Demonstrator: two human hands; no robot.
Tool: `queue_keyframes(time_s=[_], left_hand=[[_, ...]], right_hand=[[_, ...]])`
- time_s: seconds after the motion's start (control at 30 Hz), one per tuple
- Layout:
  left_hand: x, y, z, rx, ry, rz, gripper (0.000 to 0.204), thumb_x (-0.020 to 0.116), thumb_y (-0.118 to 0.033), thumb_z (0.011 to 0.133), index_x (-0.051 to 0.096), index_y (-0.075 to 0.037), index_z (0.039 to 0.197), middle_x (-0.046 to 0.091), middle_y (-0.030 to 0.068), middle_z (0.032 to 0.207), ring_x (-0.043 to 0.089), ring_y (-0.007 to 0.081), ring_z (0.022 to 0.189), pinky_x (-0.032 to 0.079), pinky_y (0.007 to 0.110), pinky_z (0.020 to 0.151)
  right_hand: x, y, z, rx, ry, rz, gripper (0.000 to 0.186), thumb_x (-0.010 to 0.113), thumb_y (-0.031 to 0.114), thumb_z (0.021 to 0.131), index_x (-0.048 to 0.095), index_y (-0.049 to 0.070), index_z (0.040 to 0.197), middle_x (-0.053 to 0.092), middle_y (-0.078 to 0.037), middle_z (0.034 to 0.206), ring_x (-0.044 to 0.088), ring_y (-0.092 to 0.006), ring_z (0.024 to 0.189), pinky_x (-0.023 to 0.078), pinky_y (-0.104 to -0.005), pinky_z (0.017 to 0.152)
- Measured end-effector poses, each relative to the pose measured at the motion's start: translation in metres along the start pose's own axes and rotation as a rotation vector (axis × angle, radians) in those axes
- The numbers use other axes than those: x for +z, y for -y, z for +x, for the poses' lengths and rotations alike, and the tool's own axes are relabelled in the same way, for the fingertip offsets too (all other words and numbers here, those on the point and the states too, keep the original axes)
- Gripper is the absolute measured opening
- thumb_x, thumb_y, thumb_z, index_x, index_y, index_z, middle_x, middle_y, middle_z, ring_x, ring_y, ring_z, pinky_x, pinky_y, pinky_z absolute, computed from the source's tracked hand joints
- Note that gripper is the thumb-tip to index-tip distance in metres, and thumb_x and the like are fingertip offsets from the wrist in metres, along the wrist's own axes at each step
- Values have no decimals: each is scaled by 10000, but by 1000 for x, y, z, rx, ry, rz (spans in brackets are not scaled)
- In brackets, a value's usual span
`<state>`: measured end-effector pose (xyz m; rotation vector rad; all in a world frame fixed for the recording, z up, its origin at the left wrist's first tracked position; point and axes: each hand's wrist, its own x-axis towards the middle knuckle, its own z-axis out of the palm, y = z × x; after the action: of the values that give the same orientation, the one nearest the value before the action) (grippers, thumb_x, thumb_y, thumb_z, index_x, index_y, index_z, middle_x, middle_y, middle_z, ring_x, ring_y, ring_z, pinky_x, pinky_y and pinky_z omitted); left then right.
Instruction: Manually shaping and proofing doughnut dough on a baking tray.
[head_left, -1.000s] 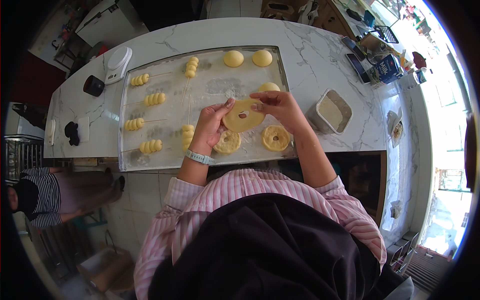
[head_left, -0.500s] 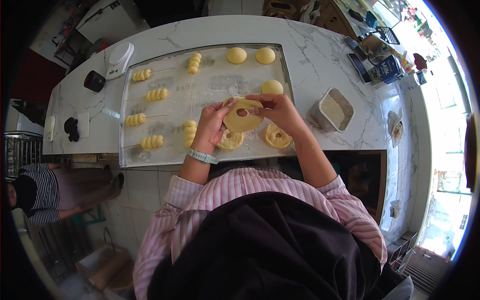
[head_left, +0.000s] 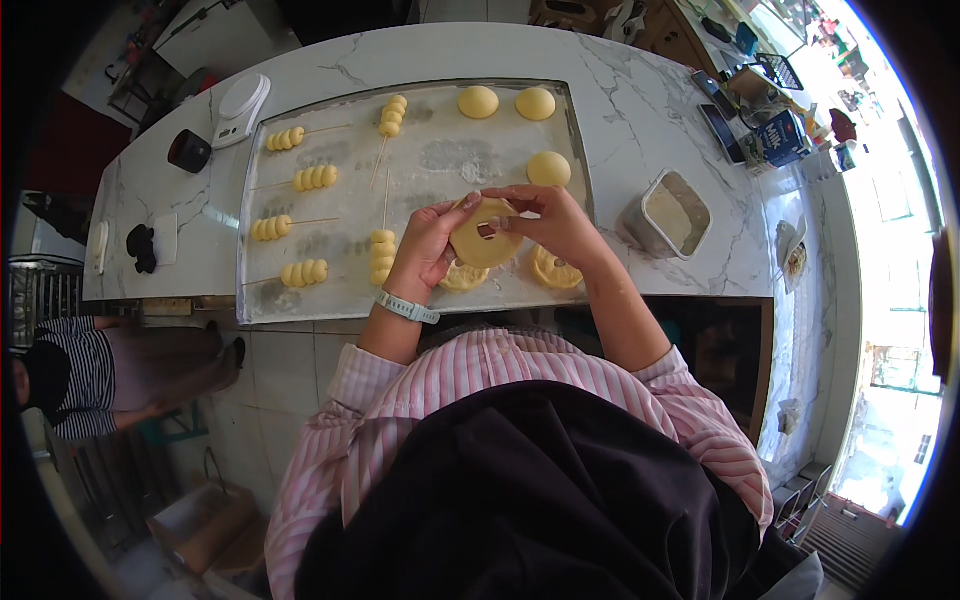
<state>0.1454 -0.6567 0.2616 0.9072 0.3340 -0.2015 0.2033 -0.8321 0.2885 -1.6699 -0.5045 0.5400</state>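
A flat yellow dough ring (head_left: 478, 248) is held up between my two hands, over the near part of a floured metal tray (head_left: 340, 312). My left hand (head_left: 428, 238) grips its left edge, thumb on top. My right hand (head_left: 556, 220) pinches the upper right side, its fingertips at the ring's hole. Beneath, partly covered by the held ring and my hands, lie two shaped dough rings, a left one (head_left: 464, 279) and a right one (head_left: 553, 270). Several dough pieces on sticks, such as a skewered twist (head_left: 315, 178), lie on the tray's left half.
Round dough balls (head_left: 478, 102) sit at the tray's far right. A metal tin of flour (head_left: 675, 215) stands right of the tray. On the left are a white scale (head_left: 241, 110) and a black cup (head_left: 189, 152). A milk carton (head_left: 775, 140) stands far right. Another person (head_left: 110, 375) is at the left.
The dough ring is turned slightly in my hands, and its hole looks narrower, with my right fingertips now over it. Both hands keep their hold.
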Motion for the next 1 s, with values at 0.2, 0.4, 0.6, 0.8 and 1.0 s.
queue_keyframes(time_s=[0.2,0.4,0.6,0.8,1.0], left_hand=[[-2,-4,-4,-56,-9,13,295,649,-208,809,596,37,964,625,83,884,625,144,757,536,264,667],[0,-19,-4,-38,74,101,294,672,-163,788,595,36,989,626,85,892,625,136,764,524,245,646],[-20,-37,-4,418,-130,633,336,653,-58,781,549,70,1074,615,140,999,606,159,878,493,246,770],[-63,-50,-25,463,-387,394,330,646,-47,785,545,62,1079,594,143,1056,575,162,962,477,256,826],[-71,-42,-33,387,-400,348,324,655,-72,788,553,52,1070,609,122,1021,574,148,951,472,250,824]], right_hand=[[-7,11,2,74,33,113,450,663,28,741,527,-4,1169,608,-62,924,577,-117,837,454,-247,779],[6,-5,12,144,221,656,483,647,46,764,468,-25,1206,591,-88,1025,584,-152,923,461,-263,827],[15,-35,44,330,334,749,331,624,34,785,516,-78,1078,596,-119,1028,595,-181,940,477,-282,844],[-8,-49,109,380,153,508,326,648,29,757,527,-84,1037,604,-112,967,610,-176,877,507,-272,789],[3,-60,156,431,271,186,310,688,83,710,582,-34,976,620,-79,855,603,-135,759,487,-223,606]])
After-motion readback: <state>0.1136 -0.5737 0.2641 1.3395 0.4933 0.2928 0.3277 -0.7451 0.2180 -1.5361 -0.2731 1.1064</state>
